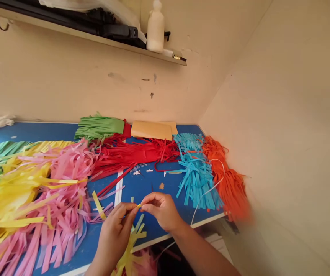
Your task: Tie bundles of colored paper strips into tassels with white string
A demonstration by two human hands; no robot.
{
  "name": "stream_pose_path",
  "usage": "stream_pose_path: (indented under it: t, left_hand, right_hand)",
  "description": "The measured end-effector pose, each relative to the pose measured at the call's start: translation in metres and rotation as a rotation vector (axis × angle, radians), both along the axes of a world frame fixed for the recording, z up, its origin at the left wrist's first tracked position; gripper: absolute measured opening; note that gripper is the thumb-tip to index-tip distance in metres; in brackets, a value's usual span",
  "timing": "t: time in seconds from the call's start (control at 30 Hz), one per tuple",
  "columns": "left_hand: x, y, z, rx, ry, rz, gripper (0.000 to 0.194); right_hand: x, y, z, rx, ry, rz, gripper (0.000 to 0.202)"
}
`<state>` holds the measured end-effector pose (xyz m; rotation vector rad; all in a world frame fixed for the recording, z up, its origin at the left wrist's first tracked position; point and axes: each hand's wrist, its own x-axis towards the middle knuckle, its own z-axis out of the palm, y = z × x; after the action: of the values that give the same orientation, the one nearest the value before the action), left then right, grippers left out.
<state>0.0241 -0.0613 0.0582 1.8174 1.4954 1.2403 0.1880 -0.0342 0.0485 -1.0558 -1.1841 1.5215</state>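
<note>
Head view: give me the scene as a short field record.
Left hand: fingertips pinching a small yellow piece
Right hand: fingertips pinching the same piece
Surface: blue table
Left side: yellow fringe, pink fringe
Beyond hands: red fringe, green fringe, tan paper
Right side: blue fringe, orange fringe
Shelf: white bottle

On the blue table (147,184) before you, a teal bundle (4,151), a yellow bundle (15,188) and a pink bundle (67,165), all fringed, overlapped at left; a red bundle (136,152) lay mid-table; right, a light-blue bundle (198,182), then an orange bundle (224,174) spilling past the edge. Along the back you had a green bundle (100,127) and tan sheets (151,130). Wall shelf (96,37): held a white bottle (155,30).
</note>
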Motion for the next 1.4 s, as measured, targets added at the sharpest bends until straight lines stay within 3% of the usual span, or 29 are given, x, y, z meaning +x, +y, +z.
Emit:
stream_pose_path:
  t: [0.1,0.2,0.3,0.43,0.53,0.6,0.67,0.77,0.87,1.07,1.27,1.4]
  left_hand:
    - [0.007,-0.001,0.006,0.054,0.058,-0.065,0.022]
    - [0.008,-0.003,0.010,0.075,0.110,-0.113,0.024]
    - [0.004,-0.005,0.008,0.046,0.099,-0.085,0.027]
    - [-0.005,-0.005,0.006,-0.107,-0.035,-0.141,0.031]
    - [-0.007,-0.003,0.008,-0.026,-0.021,-0.206,0.024]
    - [-0.006,-0.001,0.011,0.089,0.025,-0.215,0.019]
    - [-0.003,-0.001,0.014,0.161,0.064,-0.209,0.015]
    - [-0.001,-0.001,0.018,0.152,0.107,-0.191,0.015]
    - [0.003,-0.001,0.020,0.164,0.132,-0.163,0.015]
    - [0.014,0.000,0.017,0.407,0.143,-0.126,0.012]
    - [0.025,0.002,0.016,0.393,0.159,-0.107,0.013]
    - [0.030,0.006,0.004,0.260,0.138,-0.096,0.029]
  right_hand:
    - [0.002,-0.006,0.003,0.018,-0.012,-0.054,0.016]
    - [0.007,-0.009,0.010,0.153,-0.162,-0.065,0.012]
    - [0.010,-0.011,0.015,0.223,-0.216,-0.058,0.013]
    - [0.010,-0.011,0.009,-0.069,0.029,0.044,0.032]
    - [0.010,-0.011,0.005,-0.214,0.136,0.078,0.034]
    - [0.012,-0.014,0.006,-0.154,0.080,0.053,0.029]
    - [0.016,-0.017,0.011,0.011,-0.060,0.026,0.018]
    - [0.021,-0.020,0.021,0.216,-0.247,-0.015,0.014]
    - [0.024,-0.022,0.027,0.265,-0.313,-0.058,0.017]
    - [0.024,-0.023,0.030,0.366,-0.369,-0.141,0.013]
    - [0.025,-0.027,0.028,0.435,-0.413,-0.197,0.013]
    - [0.025,-0.031,0.018,0.510,-0.484,-0.153,0.015]
